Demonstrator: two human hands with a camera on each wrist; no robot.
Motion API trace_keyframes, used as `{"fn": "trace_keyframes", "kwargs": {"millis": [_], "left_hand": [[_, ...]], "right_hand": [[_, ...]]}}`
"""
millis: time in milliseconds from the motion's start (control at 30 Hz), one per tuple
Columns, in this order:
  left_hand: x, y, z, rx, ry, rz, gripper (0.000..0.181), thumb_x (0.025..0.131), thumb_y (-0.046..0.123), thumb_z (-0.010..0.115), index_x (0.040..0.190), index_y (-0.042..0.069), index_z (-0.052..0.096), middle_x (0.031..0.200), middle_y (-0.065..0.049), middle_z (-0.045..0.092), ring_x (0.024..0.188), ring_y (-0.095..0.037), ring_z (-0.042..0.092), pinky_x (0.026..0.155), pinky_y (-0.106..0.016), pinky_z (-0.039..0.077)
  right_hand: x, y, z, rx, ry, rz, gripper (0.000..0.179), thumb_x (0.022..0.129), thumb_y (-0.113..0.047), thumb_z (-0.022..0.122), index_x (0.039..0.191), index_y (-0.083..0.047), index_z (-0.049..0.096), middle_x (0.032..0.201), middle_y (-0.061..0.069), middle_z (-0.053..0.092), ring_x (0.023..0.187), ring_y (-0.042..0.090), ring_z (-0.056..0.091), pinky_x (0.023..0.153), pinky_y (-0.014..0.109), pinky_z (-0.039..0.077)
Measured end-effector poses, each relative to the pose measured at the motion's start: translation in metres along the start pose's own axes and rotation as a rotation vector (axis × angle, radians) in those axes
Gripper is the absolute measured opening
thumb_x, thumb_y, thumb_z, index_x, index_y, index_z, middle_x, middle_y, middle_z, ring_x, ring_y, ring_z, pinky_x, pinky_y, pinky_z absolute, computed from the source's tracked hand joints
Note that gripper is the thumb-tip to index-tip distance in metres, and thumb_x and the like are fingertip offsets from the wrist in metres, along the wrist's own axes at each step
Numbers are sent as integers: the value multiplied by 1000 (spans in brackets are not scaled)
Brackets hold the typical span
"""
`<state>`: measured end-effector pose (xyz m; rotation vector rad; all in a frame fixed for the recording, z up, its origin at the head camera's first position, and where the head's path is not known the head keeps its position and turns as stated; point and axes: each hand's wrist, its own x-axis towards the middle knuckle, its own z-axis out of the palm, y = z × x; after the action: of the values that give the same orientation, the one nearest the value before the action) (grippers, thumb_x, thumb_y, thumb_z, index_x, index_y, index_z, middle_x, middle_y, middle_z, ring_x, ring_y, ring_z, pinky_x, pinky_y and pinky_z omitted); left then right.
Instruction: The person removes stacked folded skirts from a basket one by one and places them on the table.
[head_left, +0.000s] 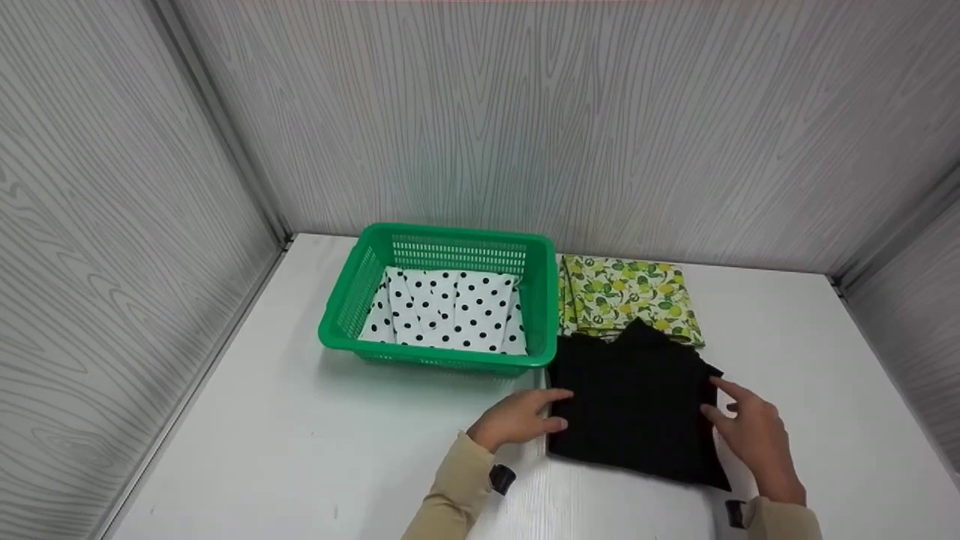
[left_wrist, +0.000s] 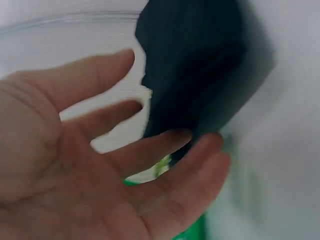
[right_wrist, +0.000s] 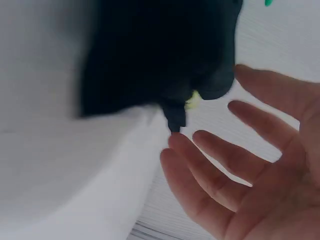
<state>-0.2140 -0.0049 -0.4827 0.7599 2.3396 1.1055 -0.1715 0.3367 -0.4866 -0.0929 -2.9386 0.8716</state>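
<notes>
A black folded garment (head_left: pixel 630 405) lies on the white table, its upper edge overlapping a lemon-print cloth (head_left: pixel 622 296). At the garment's left edge is my left hand (head_left: pixel 521 416), fingers spread and relaxed. My right hand (head_left: pixel 754 435) is at the right edge, thumb and fingers apart with the fingertips right at the fabric. In the left wrist view the left palm (left_wrist: pixel 100 165) faces up with nothing gripped, the black garment (left_wrist: pixel 195 65) beyond its fingertips. The right wrist view has the right hand (right_wrist: pixel 265 165) with loose fingers beside the garment (right_wrist: pixel 155 55).
A green plastic basket (head_left: pixel 442 352) stands left of the garment, with a white cloth with black dots (head_left: pixel 450 311) folded inside it. Wood-grain panels (head_left: pixel 480 112) enclose the white table (head_left: pixel 300 427) at the back and both sides.
</notes>
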Motion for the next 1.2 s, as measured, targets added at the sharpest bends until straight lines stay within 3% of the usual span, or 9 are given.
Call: {"fn": "trace_keyframes", "kwargs": {"millis": [33, 67, 133, 233, 400, 533, 767, 1067, 1200], "left_hand": [[-3, 2, -5, 11, -28, 23, 47, 103, 18, 61, 148, 6, 53, 134, -15, 63, 111, -23, 62, 98, -33, 47], [-7, 4, -11, 20, -50, 43, 46, 104, 20, 60, 147, 7, 54, 143, -12, 57, 124, -23, 58, 103, -33, 45], [-11, 8, -21, -4, -81, 76, 45, 104, 22, 59, 147, 9, 55, 144, -13, 57, 125, -27, 58, 102, -35, 46], [-16, 9, -35, -31, -64, 149, 44, 105, 21, 58, 146, 7, 55, 143, -15, 57, 126, -30, 57, 100, -35, 48], [-22, 5, -56, -104, 74, 239, 39, 106, 15, 55, 142, -1, 57, 138, -18, 60, 120, -35, 60, 97, -39, 50], [-27, -2, -73, -131, 209, 251, 35, 106, 15, 54, 136, -3, 61, 138, -17, 61, 121, -36, 61, 99, -44, 50], [-31, -15, -95, -74, 333, 175, 35, 106, 16, 56, 136, -1, 61, 136, -18, 62, 122, -34, 59, 102, -51, 46], [-35, -28, -117, -90, 499, -24, 47, 109, 28, 48, 150, 4, 48, 140, -19, 57, 128, -35, 53, 104, -52, 43], [-36, -35, -128, -87, 525, -92, 51, 109, 29, 48, 152, 2, 44, 144, -21, 54, 132, -40, 50, 104, -54, 42]], "right_hand": [[1, -3, -2, 8, 36, -13, 49, 94, -10, 70, 137, 9, 56, 128, 39, 57, 105, 51, 63, 71, 55, 54], [3, -7, -5, 24, 63, -30, 47, 95, -9, 69, 136, 10, 57, 128, 38, 57, 106, 51, 63, 73, 55, 54], [6, -14, -8, 60, 92, -62, 44, 95, -7, 69, 134, 11, 58, 128, 37, 58, 106, 50, 63, 74, 51, 53], [11, -27, -9, 109, 103, -98, 40, 96, -5, 68, 132, 11, 60, 128, 35, 59, 106, 47, 64, 76, 48, 53], [26, -48, -3, 132, 93, -152, 38, 96, -3, 67, 131, 11, 61, 128, 35, 59, 109, 48, 62, 87, 58, 51], [42, -68, 3, 125, 94, -232, 36, 95, -2, 68, 129, 10, 63, 126, 32, 62, 109, 46, 62, 89, 59, 50], [67, -104, 17, 224, 75, -332, 35, 94, 0, 70, 128, 8, 65, 125, 28, 64, 110, 42, 63, 91, 55, 51], [89, -153, 38, 372, 11, -368, 36, 93, 0, 69, 127, 11, 64, 129, 27, 63, 116, 43, 62, 95, 54, 51], [96, -174, 47, 421, -40, -355, 39, 94, -2, 68, 131, 11, 62, 132, 26, 62, 119, 41, 61, 98, 52, 50]]}}
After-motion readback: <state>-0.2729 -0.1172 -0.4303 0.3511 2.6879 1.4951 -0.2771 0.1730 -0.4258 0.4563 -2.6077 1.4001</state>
